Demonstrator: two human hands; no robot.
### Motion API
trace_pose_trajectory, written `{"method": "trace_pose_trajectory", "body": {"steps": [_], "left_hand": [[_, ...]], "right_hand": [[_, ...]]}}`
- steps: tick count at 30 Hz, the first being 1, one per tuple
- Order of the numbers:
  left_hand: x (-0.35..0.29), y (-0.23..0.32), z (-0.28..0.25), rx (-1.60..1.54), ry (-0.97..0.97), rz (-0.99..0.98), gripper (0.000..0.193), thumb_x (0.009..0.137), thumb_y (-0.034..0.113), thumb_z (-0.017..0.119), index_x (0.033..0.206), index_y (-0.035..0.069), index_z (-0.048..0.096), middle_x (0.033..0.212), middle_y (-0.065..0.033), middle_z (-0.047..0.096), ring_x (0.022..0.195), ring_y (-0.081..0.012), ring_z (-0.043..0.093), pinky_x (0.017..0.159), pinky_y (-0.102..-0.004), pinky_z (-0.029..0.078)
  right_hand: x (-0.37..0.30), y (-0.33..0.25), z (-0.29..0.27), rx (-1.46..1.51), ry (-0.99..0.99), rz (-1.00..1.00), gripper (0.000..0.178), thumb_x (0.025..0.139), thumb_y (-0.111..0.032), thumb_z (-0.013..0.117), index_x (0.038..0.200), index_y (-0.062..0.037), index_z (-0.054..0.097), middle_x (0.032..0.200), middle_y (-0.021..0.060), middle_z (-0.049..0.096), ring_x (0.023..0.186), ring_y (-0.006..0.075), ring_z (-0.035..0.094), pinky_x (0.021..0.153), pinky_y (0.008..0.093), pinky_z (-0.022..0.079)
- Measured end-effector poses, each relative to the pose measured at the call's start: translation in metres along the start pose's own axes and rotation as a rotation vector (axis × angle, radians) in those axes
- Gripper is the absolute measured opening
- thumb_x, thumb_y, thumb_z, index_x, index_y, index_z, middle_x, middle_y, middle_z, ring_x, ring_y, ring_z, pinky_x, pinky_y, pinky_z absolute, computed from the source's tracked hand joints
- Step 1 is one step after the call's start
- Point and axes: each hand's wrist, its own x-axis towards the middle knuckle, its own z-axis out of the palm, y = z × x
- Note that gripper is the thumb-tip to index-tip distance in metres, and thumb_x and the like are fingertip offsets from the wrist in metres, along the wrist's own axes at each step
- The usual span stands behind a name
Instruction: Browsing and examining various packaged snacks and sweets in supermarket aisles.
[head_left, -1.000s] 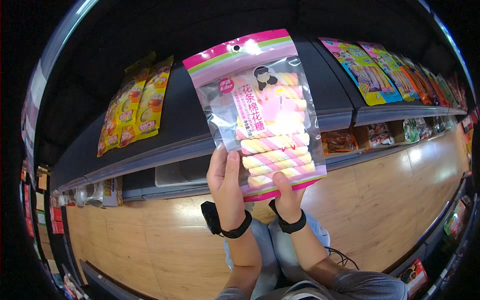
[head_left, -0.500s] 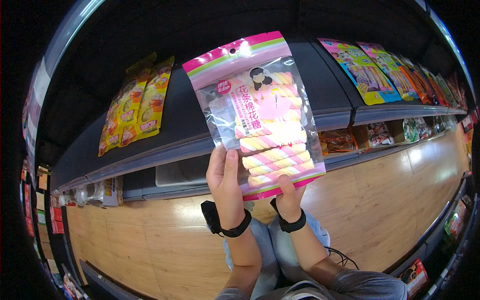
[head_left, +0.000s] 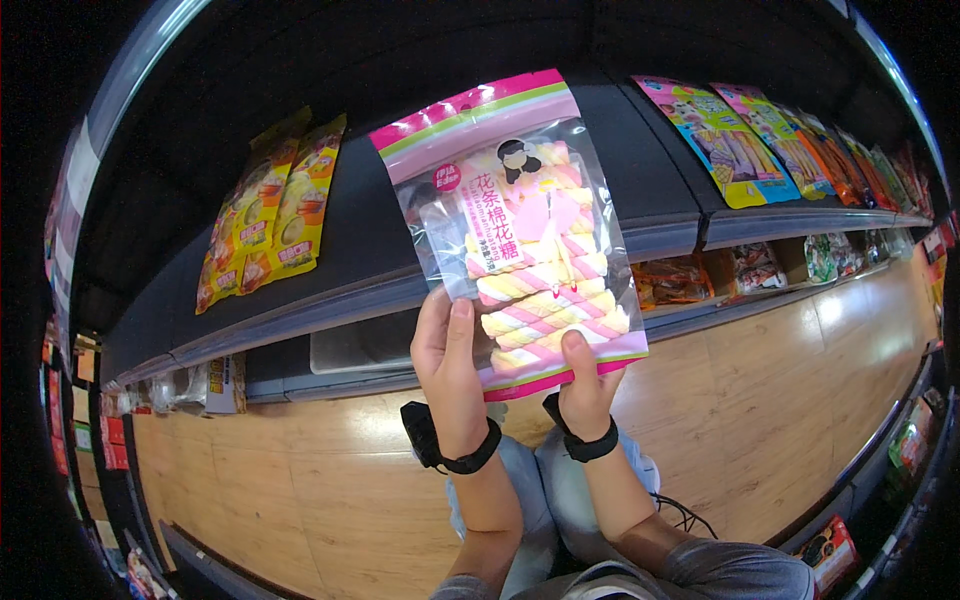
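Note:
Both my hands hold up a bag of twisted marshmallows point(head_left: 545, 285), a clear pouch with pink bands at top and bottom. Pink, yellow and white twists lie stacked inside it. My left hand point(head_left: 447, 345) pinches the bag's lower left edge, thumb on the front and fingers behind. At the bottom edge, my right hand point(head_left: 587, 385) is closed on the bag, its thumb pressed on the front near the right corner. The fingers behind the bag are mostly hidden. Black straps circle both wrists.
On the dark shelf point(head_left: 375, 215) behind the bag lie yellow snack packets point(head_left: 270, 210) at left and colourful snack packets point(head_left: 720, 145) at right. A lower shelf holds orange-wrapped packs point(head_left: 670, 282). Below is a wooden floor point(head_left: 300, 480). Another shelf edge point(head_left: 870, 460) curves along the right.
The bag has tilted slightly, its top now a little lower. My right thumb has shifted slightly up and right on the bag's lower edge; my left hand has hardly moved.

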Motion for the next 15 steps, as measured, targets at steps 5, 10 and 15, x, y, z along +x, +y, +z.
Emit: {"method": "trace_pose_trajectory", "body": {"steps": [5,10,15], "left_hand": [[0.001,0.0,-0.005,0.026,-0.002,-0.004,0.021,0.083,0.011,0.047,0.1,-0.001,0.048,0.094,-0.0058,0.054,0.083,-0.0106,0.051,0.073,-0.0226,0.04],[0.002,0.002,-0.006,0.03,-0.017,0.04,0.022,0.083,0.011,0.047,0.101,-0.002,0.048,0.094,-0.0048,0.054,0.083,-0.0099,0.051,0.072,-0.0221,0.04],[0.003,0.001,-0.009,0.034,-0.004,0.023,0.022,0.083,0.011,0.047,0.101,-0.001,0.048,0.093,-0.0044,0.054,0.082,-0.0096,0.051,0.072,-0.0219,0.04]], "right_hand": [[-0.002,0.004,-0.002,0.043,0.031,0.023,0.036,0.075,-0.006,0.054,0.107,0.0021,0.04,0.103,0.0077,0.048,0.093,0.0132,0.047,0.08,0.0269,0.037],[-0.002,0.004,-0.008,0.014,0.06,0.043,0.031,0.076,-0.009,0.053,0.104,0.0002,0.042,0.099,0.0063,0.049,0.089,0.012,0.047,0.076,0.0256,0.038],[0.002,-0.003,0.004,0.047,0.108,-0.032,0.022,0.076,-0.009,0.055,0.095,0.0012,0.05,0.09,0.0042,0.054,0.079,0.0086,0.05,0.069,0.0232,0.04]]}}
